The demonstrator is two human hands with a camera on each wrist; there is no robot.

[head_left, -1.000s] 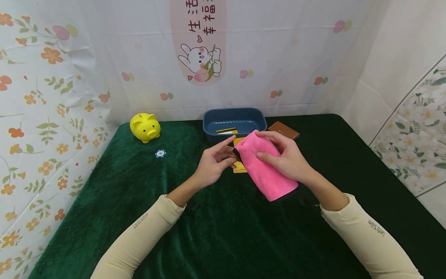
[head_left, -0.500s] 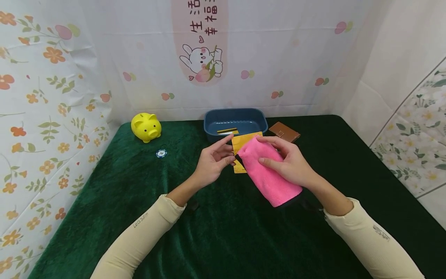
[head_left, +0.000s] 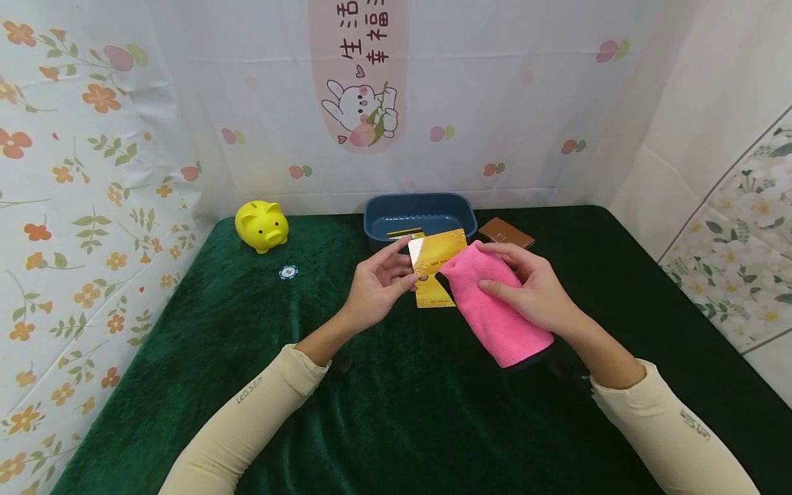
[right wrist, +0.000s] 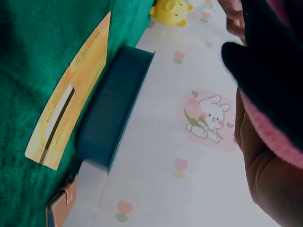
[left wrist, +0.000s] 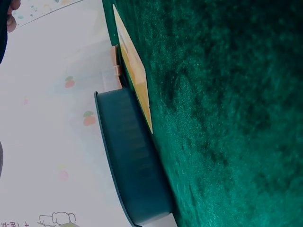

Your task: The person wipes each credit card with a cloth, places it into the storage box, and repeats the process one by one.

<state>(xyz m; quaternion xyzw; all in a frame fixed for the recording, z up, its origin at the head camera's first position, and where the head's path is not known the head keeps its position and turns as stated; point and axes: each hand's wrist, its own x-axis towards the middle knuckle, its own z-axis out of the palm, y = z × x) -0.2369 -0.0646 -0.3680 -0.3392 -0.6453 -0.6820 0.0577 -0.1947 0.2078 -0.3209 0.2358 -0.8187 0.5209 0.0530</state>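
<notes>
Pink cloth (head_left: 495, 316) partly hides the lower yellow card (head_left: 433, 295).

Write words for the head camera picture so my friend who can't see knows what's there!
A person's left hand holds a gold card while the right hand grips a pink cloth beside it. On a green-covered table are a yellow piggy bank, a round chip, a blue tub and a brown wallet.

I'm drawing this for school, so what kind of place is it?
Probably an indoor tabletop corner: green cloth spread out, a bunny sheet behind it and a flowery sheet at left.
</notes>
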